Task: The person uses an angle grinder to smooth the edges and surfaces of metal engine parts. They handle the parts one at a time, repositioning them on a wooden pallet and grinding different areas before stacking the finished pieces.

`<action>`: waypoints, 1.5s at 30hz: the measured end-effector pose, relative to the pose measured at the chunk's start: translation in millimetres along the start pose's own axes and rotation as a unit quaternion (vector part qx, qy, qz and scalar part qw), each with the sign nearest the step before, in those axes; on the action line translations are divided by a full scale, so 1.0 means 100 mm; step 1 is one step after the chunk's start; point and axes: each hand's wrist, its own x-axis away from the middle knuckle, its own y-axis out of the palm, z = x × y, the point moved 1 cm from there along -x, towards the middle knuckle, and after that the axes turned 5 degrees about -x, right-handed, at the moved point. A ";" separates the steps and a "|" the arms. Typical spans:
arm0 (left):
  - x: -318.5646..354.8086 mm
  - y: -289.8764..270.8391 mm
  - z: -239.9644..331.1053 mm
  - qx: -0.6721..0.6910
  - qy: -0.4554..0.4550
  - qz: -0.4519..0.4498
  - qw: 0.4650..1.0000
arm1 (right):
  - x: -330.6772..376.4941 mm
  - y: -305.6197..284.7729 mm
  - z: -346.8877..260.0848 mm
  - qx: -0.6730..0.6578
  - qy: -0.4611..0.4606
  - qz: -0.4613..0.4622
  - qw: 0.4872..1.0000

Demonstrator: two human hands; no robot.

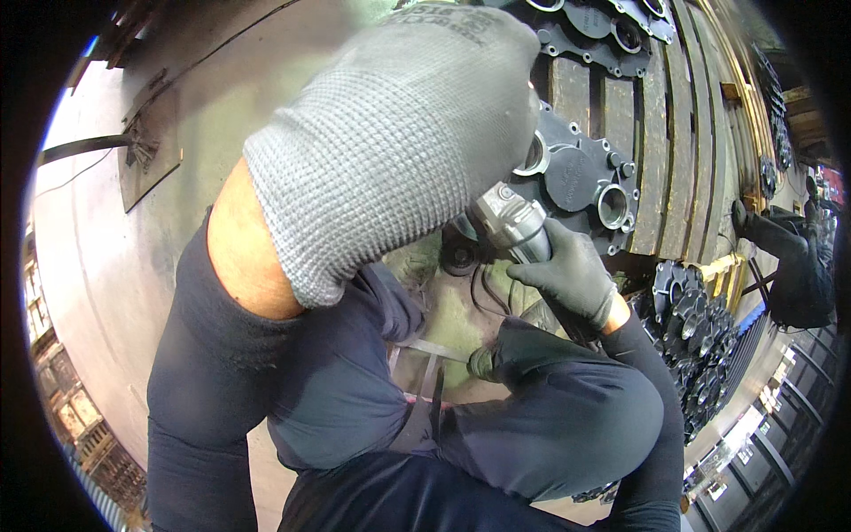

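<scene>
My left hand (381, 133), in a grey knitted glove, is raised close to the camera and fills the upper middle. Its fingers are hidden behind the back of the hand. Lower down, my gloved right hand (574, 277) grips the body of an angle grinder (521, 229) with a silver metal head. The grinder's working end is covered by my left hand. Just beyond the tool lies a dark cast metal housing cover (572, 176) with round bores and bolt holes along its rim. Whether the grinder touches the casting, I cannot tell.
Wooden pallet slats (671, 133) carry the casting and more dark castings (589, 31) at the far edge. A heap of similar castings (687, 332) stands at right. A black cable (486, 288) runs below the grinder. Another person (802, 266) is at far right, a metal-plate stand (151, 151) at left.
</scene>
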 end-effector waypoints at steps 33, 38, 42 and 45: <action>0.19 0.46 -0.35 -0.076 0.074 0.133 0.985 | -0.35 0.27 0.02 -0.024 0.011 0.022 0.999; 0.12 0.11 -0.21 -0.050 0.012 0.034 0.998 | -0.37 0.27 -0.05 -0.031 -0.001 0.008 0.999; 0.05 0.18 -0.16 -0.040 0.012 0.020 0.999 | -0.21 0.29 0.00 -0.008 0.009 -0.038 0.999; 0.09 0.05 -0.14 -0.054 0.002 0.024 0.998 | -0.24 0.34 -0.09 -0.030 -0.022 -0.031 0.999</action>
